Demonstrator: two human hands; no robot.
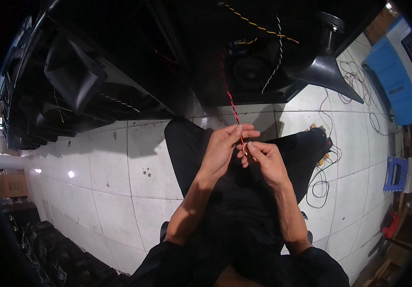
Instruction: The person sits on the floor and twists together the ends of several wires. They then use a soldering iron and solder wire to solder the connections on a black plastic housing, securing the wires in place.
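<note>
A red and black twisted wire (233,106) comes down out of a dark speaker cabinet (206,71) in front of me. My left hand (222,149) pinches it near its lower end between thumb and index finger, the other fingers stretched to the right. Close beside it, my right hand (269,161) is closed, thumb and fingertips pressed together at the wire's end. A short light tip of the wire shows below the fingertips. Both hands are above my lap, between my black-clothed knees.
Yellow-black (258,26) and white-black twisted wires (279,52) hang by a round speaker cone (252,71) and a black horn (323,71). Another horn (74,74) is at left. Right are a blue crate (397,71), a small blue stool (395,174) and loose cables (317,191) on the tiles.
</note>
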